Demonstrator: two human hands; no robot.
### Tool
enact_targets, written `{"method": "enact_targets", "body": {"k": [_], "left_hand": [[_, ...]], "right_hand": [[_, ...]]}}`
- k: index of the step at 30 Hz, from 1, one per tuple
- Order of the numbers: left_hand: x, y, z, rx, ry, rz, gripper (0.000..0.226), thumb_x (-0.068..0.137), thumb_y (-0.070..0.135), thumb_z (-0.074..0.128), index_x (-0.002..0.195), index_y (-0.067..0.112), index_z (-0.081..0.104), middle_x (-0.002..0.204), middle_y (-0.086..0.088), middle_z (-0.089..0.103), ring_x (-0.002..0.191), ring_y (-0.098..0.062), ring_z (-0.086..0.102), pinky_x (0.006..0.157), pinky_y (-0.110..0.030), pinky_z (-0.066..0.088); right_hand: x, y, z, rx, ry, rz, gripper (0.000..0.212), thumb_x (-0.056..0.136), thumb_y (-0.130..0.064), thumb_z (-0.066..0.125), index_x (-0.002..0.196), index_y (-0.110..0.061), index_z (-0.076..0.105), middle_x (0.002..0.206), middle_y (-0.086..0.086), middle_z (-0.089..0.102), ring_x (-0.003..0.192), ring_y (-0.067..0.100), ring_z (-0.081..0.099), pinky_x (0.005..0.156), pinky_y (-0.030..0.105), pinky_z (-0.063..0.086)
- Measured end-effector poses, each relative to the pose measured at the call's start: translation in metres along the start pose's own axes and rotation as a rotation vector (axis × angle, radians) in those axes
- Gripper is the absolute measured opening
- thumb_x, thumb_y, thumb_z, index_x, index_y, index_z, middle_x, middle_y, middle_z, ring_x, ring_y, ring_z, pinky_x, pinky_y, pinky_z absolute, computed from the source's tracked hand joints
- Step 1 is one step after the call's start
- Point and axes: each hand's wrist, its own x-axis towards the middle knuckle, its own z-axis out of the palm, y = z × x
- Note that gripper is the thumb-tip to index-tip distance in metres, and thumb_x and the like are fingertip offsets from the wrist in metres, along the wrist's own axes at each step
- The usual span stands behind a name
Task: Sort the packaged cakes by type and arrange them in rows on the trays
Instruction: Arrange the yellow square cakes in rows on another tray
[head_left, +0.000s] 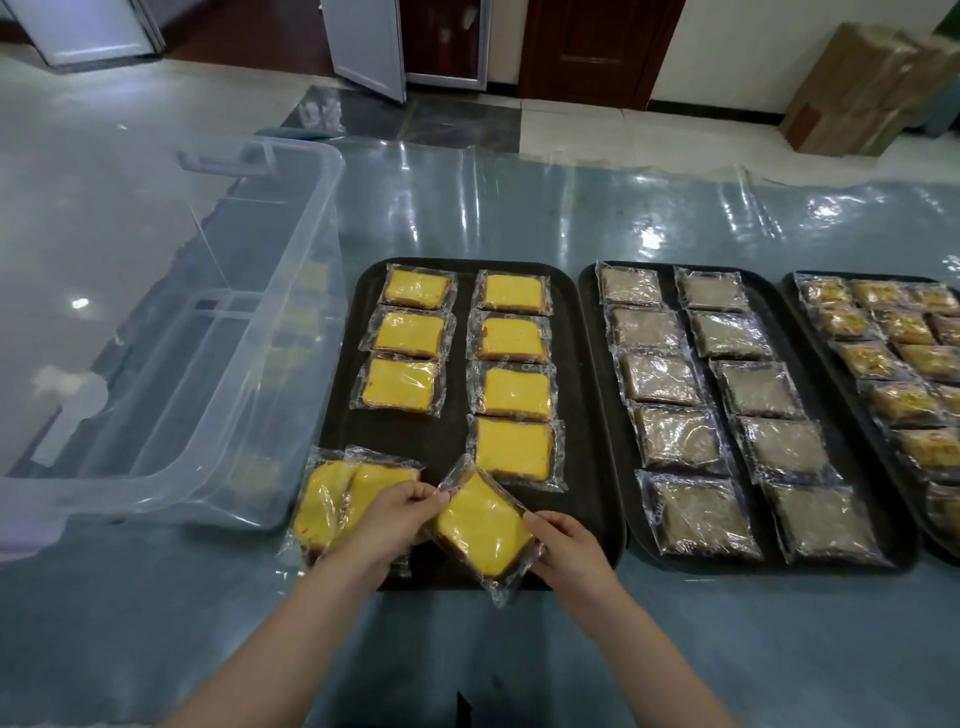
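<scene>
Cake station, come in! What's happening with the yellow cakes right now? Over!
Left hand and right hand both hold one yellow cake over the left tray. Seven already in rows. Two loose cakes crowd the near-left corner.

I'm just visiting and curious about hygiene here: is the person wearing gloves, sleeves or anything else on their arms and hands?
No. Both the left hand and the right hand are bare, with no gloves. The forearms are uncovered as far as the picture shows; no sleeve, watch, bracelet or ring is visible.

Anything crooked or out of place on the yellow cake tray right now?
Yes. Two yellow cakes overlap at the left tray's near-left corner, overhanging its edge. The held cake, in both hands, is turned diagonally.
</scene>
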Motion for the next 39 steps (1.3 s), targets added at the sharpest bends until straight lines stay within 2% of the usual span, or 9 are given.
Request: {"method": "enact_targets", "body": {"k": [2,5,10,16,19,24,30,35,39], "left_hand": [[0.0,-0.004,0.005,-0.095,-0.026,-0.059,0.013,0.095,0.02,0.064,0.091,0.009,0.065,0.08,-0.006,0.064,0.078,-0.018,0.059,0.082,-0.034,0.055],[0.0,-0.01,0.014,-0.175,-0.034,-0.109,0.01,0.096,0.017,0.063,0.093,0.008,0.062,0.081,-0.008,0.062,0.078,-0.019,0.059,0.081,-0.032,0.058],[0.004,-0.017,0.024,-0.256,-0.015,-0.163,0.01,0.096,0.017,0.063,0.09,0.012,0.058,0.071,-0.002,0.057,0.072,-0.017,0.056,0.073,-0.03,0.056],[0.003,-0.018,0.03,-0.271,-0.017,-0.202,0.013,0.098,0.02,0.059,0.094,0.008,0.062,0.084,-0.01,0.061,0.08,-0.022,0.06,0.071,-0.03,0.058],[0.004,-0.018,0.031,-0.144,0.001,-0.138,0.014,0.099,0.018,0.058,0.093,0.007,0.063,0.091,-0.011,0.064,0.085,-0.022,0.063,0.073,-0.03,0.059],[0.003,-0.022,0.033,0.124,0.031,-0.066,0.014,0.098,0.017,0.057,0.087,0.01,0.062,0.081,-0.008,0.065,0.075,-0.018,0.062,0.075,-0.036,0.06],[0.003,-0.024,0.033,0.418,0.019,0.005,0.005,0.096,0.016,0.057,0.091,0.015,0.059,0.085,-0.007,0.067,0.08,-0.024,0.069,0.074,-0.04,0.06],[0.005,-0.024,0.035,0.567,0.007,0.054,0.008,0.096,0.02,0.056,0.088,0.02,0.057,0.079,-0.002,0.067,0.076,-0.021,0.069,0.071,-0.039,0.058],[0.007,-0.025,0.036,0.694,0.027,0.104,0.008,0.095,0.022,0.055,0.087,0.02,0.056,0.077,0.002,0.064,0.072,-0.015,0.063,0.063,-0.032,0.05]], "right_hand": [[-0.001,-0.001,-0.009,0.025,-0.011,0.0,0.027,0.088,-0.023,0.075,0.108,-0.007,0.067,0.101,0.014,0.072,0.099,0.029,0.07,0.09,0.042,0.058],[-0.003,-0.005,-0.021,-0.001,-0.047,-0.025,0.025,0.089,-0.022,0.073,0.104,-0.003,0.067,0.091,0.01,0.07,0.092,0.024,0.069,0.083,0.035,0.057],[-0.006,-0.013,-0.031,-0.035,-0.095,-0.063,0.022,0.09,-0.007,0.07,0.11,-0.002,0.062,0.097,0.01,0.069,0.091,0.019,0.07,0.075,0.029,0.056],[0.0,-0.017,-0.037,-0.116,0.014,-0.101,0.024,0.089,-0.004,0.071,0.111,0.0,0.063,0.109,0.019,0.069,0.097,0.025,0.071,0.074,0.029,0.06],[0.007,-0.022,-0.038,-0.139,0.057,-0.115,0.02,0.09,-0.008,0.071,0.107,0.0,0.065,0.105,0.021,0.069,0.095,0.027,0.07,0.078,0.033,0.06],[0.007,-0.027,-0.039,-0.126,0.01,-0.134,0.013,0.097,-0.007,0.061,0.104,0.002,0.066,0.091,0.019,0.068,0.085,0.024,0.068,0.07,0.027,0.06],[0.017,-0.021,-0.04,-0.242,0.073,-0.184,0.008,0.097,-0.003,0.058,0.098,0.002,0.064,0.081,0.015,0.064,0.071,0.018,0.064,0.068,0.028,0.059],[0.023,-0.022,-0.04,-0.548,0.189,-0.282,0.008,0.096,-0.012,0.06,0.09,-0.016,0.065,0.09,0.007,0.071,0.072,0.016,0.067,0.068,0.029,0.059],[0.02,-0.027,-0.042,-0.838,0.217,-0.393,0.006,0.098,-0.017,0.058,0.099,-0.02,0.063,0.09,-0.007,0.066,0.075,0.003,0.06,0.058,0.01,0.044]]}}
